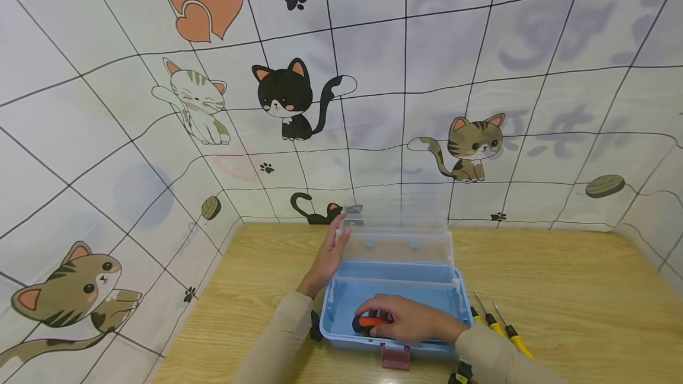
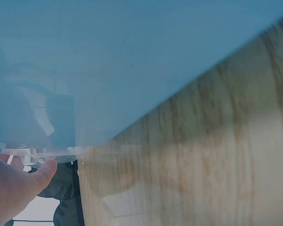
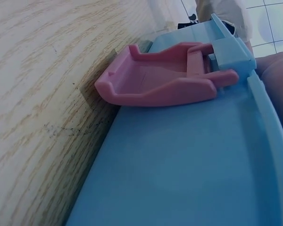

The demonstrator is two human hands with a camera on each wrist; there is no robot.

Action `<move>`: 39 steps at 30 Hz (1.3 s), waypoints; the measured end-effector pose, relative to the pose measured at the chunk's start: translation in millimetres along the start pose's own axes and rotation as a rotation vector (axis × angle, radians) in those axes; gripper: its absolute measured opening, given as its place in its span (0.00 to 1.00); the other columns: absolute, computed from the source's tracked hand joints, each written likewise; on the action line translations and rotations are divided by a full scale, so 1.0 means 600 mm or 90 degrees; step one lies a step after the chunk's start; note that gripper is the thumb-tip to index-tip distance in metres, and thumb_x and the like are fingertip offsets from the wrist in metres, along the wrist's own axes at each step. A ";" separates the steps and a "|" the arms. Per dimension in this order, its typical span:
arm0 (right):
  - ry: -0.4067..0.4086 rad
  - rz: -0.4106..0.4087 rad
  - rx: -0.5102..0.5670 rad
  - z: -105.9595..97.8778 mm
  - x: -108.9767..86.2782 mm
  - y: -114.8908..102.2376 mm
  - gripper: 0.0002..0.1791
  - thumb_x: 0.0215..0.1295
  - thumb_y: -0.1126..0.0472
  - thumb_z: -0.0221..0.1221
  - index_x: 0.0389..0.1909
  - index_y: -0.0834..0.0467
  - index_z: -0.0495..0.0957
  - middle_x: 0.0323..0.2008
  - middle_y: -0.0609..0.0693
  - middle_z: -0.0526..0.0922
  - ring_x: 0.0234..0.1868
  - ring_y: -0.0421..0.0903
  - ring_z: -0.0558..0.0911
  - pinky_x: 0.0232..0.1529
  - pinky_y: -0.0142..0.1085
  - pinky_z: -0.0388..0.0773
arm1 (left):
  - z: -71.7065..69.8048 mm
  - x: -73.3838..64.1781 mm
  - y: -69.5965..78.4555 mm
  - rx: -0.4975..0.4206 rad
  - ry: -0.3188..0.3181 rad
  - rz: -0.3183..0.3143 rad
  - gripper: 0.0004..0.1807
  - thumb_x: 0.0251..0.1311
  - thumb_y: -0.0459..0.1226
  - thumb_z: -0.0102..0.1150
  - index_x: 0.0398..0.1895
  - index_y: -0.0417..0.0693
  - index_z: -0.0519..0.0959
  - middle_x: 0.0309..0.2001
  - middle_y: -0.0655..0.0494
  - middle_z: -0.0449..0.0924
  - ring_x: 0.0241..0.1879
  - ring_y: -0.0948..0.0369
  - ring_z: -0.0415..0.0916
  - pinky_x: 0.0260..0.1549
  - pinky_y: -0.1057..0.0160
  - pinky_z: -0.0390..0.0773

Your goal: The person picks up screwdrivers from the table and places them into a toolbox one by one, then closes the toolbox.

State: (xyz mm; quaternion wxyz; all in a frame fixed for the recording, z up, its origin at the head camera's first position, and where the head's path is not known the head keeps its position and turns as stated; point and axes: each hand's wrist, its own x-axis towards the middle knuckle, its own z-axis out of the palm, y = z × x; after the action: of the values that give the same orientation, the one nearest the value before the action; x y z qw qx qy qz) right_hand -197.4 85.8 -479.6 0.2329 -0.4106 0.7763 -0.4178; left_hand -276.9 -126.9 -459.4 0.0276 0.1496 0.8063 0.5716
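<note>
Toward the front of a wood-grained desk, whose near edge is cut off in the head view, a person's right hand grips an orange-and-black tool inside an open blue box, close to the box's front wall. Curled fingers cover much of the tool, so its kind and full length cannot be made out. The left hand pinches the left side of the raised clear lid, whose see-through upper part fades against the cat-print wall covering beyond the desk's back edge. Just off the box's right side lie yellow-handled screwdrivers, the nearest partly hidden, their count uncertain. A pink clasp hangs at the box's front. The left wrist view catches the left thumb, cut off at lower left; the right wrist view fills with clasp and box wall, a dim part of the hand at its right edge, the tool out of sight.
</note>
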 end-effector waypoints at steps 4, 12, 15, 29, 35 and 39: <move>0.002 0.000 -0.002 0.001 0.000 -0.002 0.20 0.66 0.52 0.56 0.59 0.44 0.71 0.46 0.42 0.75 0.39 0.36 0.74 0.40 0.30 0.72 | 0.000 0.001 -0.003 -0.003 0.000 -0.002 0.26 0.72 0.49 0.37 0.71 0.68 0.49 0.73 0.58 0.43 0.72 0.55 0.41 0.65 0.41 0.46; 0.003 -0.001 0.000 0.001 -0.002 -0.003 0.21 0.66 0.53 0.56 0.59 0.46 0.70 0.46 0.41 0.76 0.39 0.35 0.74 0.41 0.30 0.72 | 0.000 0.002 -0.003 -0.001 0.003 0.003 0.25 0.72 0.49 0.36 0.70 0.68 0.50 0.74 0.59 0.43 0.72 0.55 0.40 0.65 0.40 0.46; 0.006 0.002 0.000 0.002 -0.002 -0.001 0.21 0.65 0.53 0.56 0.59 0.46 0.70 0.45 0.40 0.76 0.39 0.35 0.74 0.41 0.30 0.72 | 0.000 0.001 -0.003 -0.003 0.002 0.005 0.25 0.72 0.49 0.36 0.70 0.68 0.50 0.73 0.58 0.43 0.72 0.54 0.40 0.65 0.40 0.46; 0.016 0.008 0.000 0.004 -0.002 0.001 0.20 0.64 0.53 0.58 0.58 0.44 0.71 0.45 0.41 0.75 0.39 0.36 0.73 0.40 0.30 0.71 | 0.002 0.004 -0.012 -0.002 0.006 0.000 0.25 0.71 0.52 0.36 0.70 0.71 0.49 0.73 0.60 0.43 0.72 0.54 0.41 0.64 0.38 0.46; 0.021 0.033 -0.004 0.004 -0.003 0.000 0.20 0.64 0.53 0.58 0.58 0.43 0.71 0.43 0.41 0.73 0.36 0.37 0.72 0.39 0.30 0.71 | 0.008 0.022 -0.057 -0.003 0.027 0.006 0.26 0.66 0.60 0.36 0.67 0.83 0.49 0.72 0.67 0.44 0.72 0.57 0.41 0.64 0.38 0.48; 0.026 0.044 -0.003 0.004 -0.001 0.002 0.20 0.64 0.53 0.58 0.57 0.42 0.72 0.42 0.41 0.72 0.36 0.37 0.72 0.38 0.30 0.70 | 0.009 0.024 -0.057 -0.012 0.024 0.008 0.26 0.68 0.58 0.36 0.69 0.79 0.49 0.73 0.65 0.43 0.72 0.56 0.40 0.64 0.38 0.47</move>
State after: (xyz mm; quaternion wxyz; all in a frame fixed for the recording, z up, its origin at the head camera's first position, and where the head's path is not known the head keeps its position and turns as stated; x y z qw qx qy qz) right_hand -195.6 85.5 -481.8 0.2307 -0.3753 0.7957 -0.4156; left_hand -296.9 -128.6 -491.4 0.0103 0.1434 0.8003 0.5820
